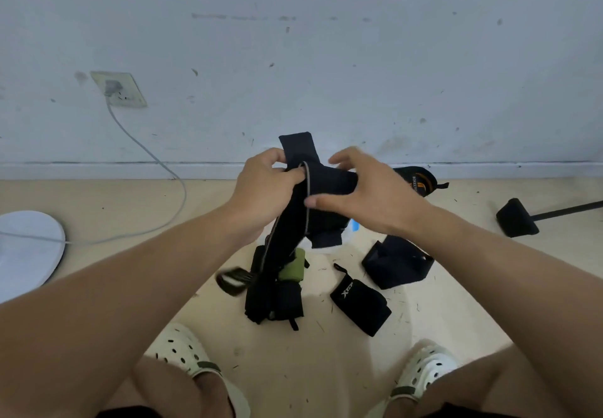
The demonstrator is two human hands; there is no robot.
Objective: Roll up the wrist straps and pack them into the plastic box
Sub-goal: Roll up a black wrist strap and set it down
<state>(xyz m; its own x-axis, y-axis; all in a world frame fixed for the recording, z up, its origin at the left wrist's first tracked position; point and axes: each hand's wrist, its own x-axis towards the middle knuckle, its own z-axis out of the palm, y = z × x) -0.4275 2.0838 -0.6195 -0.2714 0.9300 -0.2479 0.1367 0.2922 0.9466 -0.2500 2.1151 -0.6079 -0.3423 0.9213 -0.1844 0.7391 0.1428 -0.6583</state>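
Head view: a person crouches over the floor [326,368], both hands raised before the wall.
Left hand [261,186]: fingers [293,174] closed, pinching the black wrist strap [293,222] near its upper end.
Right hand [368,196]: fingers partly open, curled over the strap's folded top, thumb pressed against its near side.
Strap axis: long, roughly vertical, short end pointing up, tail hanging toward the floor.
Below: rolled black strap [360,306], green strap [292,269] on the floor.
Plastic box: mostly hidden behind the strap.
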